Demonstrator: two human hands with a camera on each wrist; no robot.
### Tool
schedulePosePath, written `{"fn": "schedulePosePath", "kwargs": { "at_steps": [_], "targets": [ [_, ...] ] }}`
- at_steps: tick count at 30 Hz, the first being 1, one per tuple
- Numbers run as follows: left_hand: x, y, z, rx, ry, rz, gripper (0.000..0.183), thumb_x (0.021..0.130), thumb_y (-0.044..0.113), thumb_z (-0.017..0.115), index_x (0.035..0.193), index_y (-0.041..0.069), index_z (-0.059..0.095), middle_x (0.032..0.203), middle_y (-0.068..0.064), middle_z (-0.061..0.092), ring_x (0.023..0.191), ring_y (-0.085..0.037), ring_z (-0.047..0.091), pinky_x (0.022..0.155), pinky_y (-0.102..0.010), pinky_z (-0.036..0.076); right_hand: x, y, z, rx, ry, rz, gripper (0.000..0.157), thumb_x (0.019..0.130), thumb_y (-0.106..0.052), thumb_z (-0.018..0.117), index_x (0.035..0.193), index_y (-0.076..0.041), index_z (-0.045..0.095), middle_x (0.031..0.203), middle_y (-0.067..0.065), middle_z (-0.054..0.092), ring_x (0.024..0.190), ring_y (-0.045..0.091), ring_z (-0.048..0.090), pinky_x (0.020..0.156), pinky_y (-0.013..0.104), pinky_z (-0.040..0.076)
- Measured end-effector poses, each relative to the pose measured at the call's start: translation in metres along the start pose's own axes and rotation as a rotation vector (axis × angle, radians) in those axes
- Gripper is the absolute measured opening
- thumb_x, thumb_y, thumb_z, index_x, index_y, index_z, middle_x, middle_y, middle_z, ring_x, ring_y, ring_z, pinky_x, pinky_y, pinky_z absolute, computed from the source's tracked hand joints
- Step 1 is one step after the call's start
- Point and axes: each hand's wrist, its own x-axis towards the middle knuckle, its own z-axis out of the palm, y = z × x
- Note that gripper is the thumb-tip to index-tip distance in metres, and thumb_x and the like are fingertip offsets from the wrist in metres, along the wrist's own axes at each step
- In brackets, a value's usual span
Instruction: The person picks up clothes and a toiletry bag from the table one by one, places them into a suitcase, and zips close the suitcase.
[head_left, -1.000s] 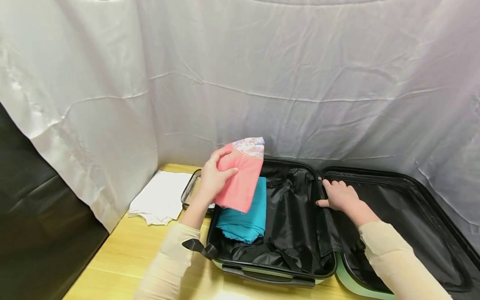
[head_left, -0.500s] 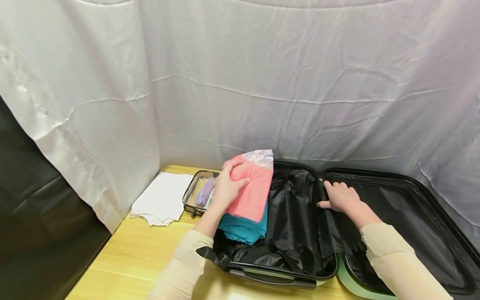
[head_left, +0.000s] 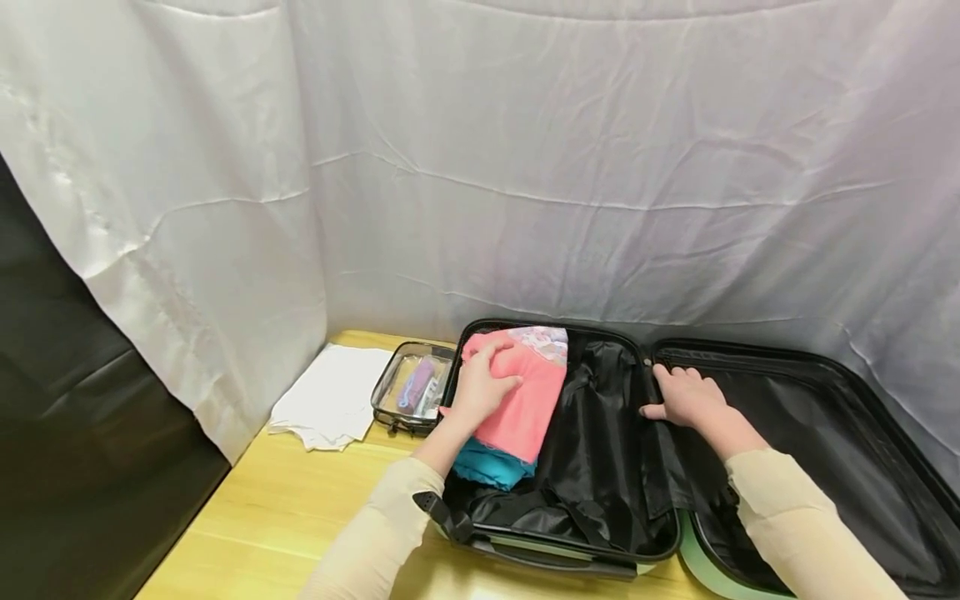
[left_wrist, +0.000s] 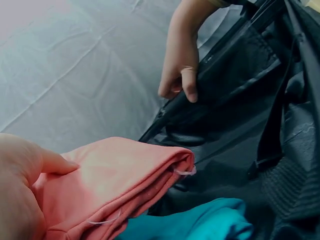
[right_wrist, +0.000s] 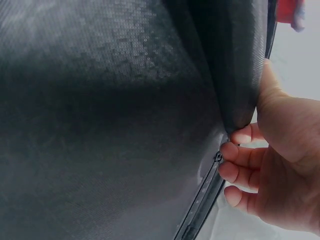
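We note the left hand gripping the folded pink cloth over the blue cloth inside the open suitcase, and the right hand holding the suitcase's hinge-side edge

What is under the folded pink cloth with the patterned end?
Below the near edge of that pink cloth, a folded turquoise cloth shows inside the open black-lined suitcase. The rest underneath is covered and cannot be seen.
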Motion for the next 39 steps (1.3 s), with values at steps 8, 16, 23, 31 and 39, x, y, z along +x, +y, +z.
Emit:
{"fn": "schedulePosePath", "kwargs": {
  "at_steps": [8,16,23,31,39],
  "targets": [
    [-0.004,-0.007,0.009,0.045,-0.026,-0.006,0.052,0.078,0.019,0.082,0.125,0.021,0.061,0.128,-0.007,0.066,0.115,-0.034,0.062,0.097,-0.048,0.049,-0.003,0.001,0.004,-0.001,0.002,-0.008,0.084,0.086,-0.05,0.068,0.14,0.008,0.039,0.127,0.037,0.051,0.111,0.054,0.05,0.081,0.06,0.047],
    [-0.001,-0.018,0.008,0.016,-0.015,-0.133,0.052,0.077,0.015,0.081,0.125,0.021,0.061,0.128,-0.009,0.065,0.118,-0.034,0.06,0.098,-0.049,0.048,-0.003,0.001,0.002,0.014,-0.004,-0.002,0.083,0.086,-0.05,0.068,0.138,0.008,0.039,0.129,0.038,0.05,0.113,0.055,0.048,0.082,0.061,0.046],
    [-0.001,-0.024,0.006,0.092,-0.067,-0.218,0.049,0.081,0.014,0.078,0.126,0.016,0.06,0.129,-0.014,0.064,0.119,-0.036,0.058,0.099,-0.049,0.047,0.0,-0.001,0.003,0.019,-0.016,0.003,0.085,0.086,-0.052,0.066,0.14,0.007,0.038,0.131,0.037,0.048,0.115,0.055,0.048,0.084,0.061,0.046],
    [-0.003,-0.021,0.005,0.138,-0.14,-0.269,0.05,0.083,0.011,0.075,0.13,0.011,0.057,0.132,-0.016,0.062,0.121,-0.035,0.057,0.098,-0.047,0.048,0.002,-0.001,0.002,0.017,-0.019,0.017,0.085,0.086,-0.053,0.067,0.14,0.007,0.038,0.131,0.037,0.049,0.114,0.054,0.048,0.083,0.061,0.047],
    [-0.004,-0.019,0.004,0.131,-0.212,-0.286,0.048,0.086,0.01,0.071,0.132,0.005,0.054,0.132,-0.02,0.059,0.122,-0.035,0.056,0.099,-0.048,0.047,0.001,0.003,0.001,0.025,-0.015,0.016,0.084,0.086,-0.053,0.066,0.139,0.006,0.039,0.129,0.037,0.049,0.113,0.054,0.048,0.082,0.06,0.047]
  ]
}}
